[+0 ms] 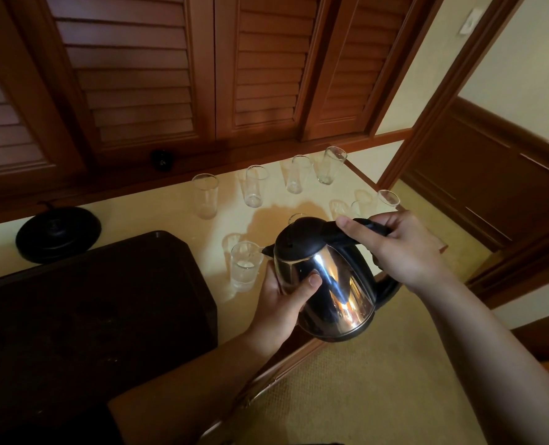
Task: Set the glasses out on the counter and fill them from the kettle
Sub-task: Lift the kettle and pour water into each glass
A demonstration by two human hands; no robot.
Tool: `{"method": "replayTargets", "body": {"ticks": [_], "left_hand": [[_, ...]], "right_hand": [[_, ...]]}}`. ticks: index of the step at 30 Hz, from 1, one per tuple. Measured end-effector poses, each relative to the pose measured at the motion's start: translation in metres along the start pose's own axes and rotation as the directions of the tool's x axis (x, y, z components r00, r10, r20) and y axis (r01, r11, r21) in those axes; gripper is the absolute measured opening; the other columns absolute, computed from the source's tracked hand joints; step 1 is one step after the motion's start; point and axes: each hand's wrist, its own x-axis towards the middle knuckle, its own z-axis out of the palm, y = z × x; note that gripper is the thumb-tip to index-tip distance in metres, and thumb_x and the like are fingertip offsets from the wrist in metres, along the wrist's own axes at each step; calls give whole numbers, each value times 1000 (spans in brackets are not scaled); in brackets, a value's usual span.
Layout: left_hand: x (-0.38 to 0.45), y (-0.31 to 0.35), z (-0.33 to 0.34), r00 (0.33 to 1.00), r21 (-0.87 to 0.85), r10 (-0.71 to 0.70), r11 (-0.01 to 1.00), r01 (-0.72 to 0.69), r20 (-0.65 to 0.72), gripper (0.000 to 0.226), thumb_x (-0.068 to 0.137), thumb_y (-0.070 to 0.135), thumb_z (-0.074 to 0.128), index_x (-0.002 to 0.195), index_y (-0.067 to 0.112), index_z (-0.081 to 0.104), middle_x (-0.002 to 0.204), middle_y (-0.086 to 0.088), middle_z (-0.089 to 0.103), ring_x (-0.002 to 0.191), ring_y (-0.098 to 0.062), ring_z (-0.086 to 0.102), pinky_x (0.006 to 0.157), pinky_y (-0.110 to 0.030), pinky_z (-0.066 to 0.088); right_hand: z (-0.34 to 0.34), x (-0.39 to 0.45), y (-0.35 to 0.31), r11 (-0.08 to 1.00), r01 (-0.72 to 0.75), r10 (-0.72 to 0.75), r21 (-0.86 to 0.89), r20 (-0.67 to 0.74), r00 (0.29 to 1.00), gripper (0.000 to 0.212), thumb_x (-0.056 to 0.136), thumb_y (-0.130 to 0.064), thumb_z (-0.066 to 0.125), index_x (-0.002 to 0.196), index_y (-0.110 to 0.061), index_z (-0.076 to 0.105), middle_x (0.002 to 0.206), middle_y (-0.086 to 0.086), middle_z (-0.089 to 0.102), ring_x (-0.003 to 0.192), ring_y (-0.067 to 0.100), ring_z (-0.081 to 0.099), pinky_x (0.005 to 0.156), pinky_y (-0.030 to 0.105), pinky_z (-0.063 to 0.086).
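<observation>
A steel kettle (331, 284) with a black lid is tilted to the left over the counter's front edge. My right hand (398, 252) grips its black handle. My left hand (286, 300) cups the kettle's body from below. The spout hangs over the rim of a short clear glass (244, 266) beside the tray. Several tall clear glasses stand in a row at the back, among them one at the left (205, 195) and one at the far right (330, 165). More short glasses (387, 199) stand behind the kettle, partly hidden.
A dark tray (90, 309) lies on the cream counter (157, 213) to the left. The kettle's round black base (57, 234) sits at the back left. Wooden louvred doors rise behind the counter. Carpeted floor lies to the right and below.
</observation>
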Motion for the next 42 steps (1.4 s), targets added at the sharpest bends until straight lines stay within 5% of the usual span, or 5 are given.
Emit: {"method": "replayTargets", "body": {"ticks": [13,29,34,39,42], "left_hand": [[15,-2,-1,998,44,56,997,-57,17,78,72,30,90,138,9,55,131,-17,73,122,-32,73,102,-46,61],[48,-12,57,991,97,-10,995,-3,133,54,97,0,68,146,-3,48,109,-6,70,77,0,75,63,-10,54],[62,-19,76,994,96,66,993,-74,83,64,89,18,78,148,7,54,131,-10,75,118,-19,75,89,-28,61],[74,-31,88,999,142,43,989,-39,-31,45,79,43,79,108,14,61,52,3,60,43,-5,54,45,-17,43],[80,-33,96,996,127,77,989,-71,-39,72,80,55,84,119,0,62,65,-27,59,59,-26,59,61,-30,49]], "right_hand": [[-8,-9,20,965,-11,34,260,-82,996,69,76,-69,78,76,0,75,55,18,45,40,20,34,41,26,27],[-62,15,59,982,-67,91,177,-129,987,89,72,-76,72,90,11,75,55,14,51,40,19,41,42,19,35],[-77,31,67,986,-36,54,165,-105,993,88,71,-78,72,85,9,76,50,7,51,37,15,40,44,18,35],[-88,47,71,990,-1,7,143,-42,999,94,71,-83,72,86,10,75,54,13,51,43,23,42,45,22,35],[-93,57,70,994,-17,21,110,-33,999,62,87,-61,75,73,0,75,40,-9,52,33,3,47,43,14,36]]}}
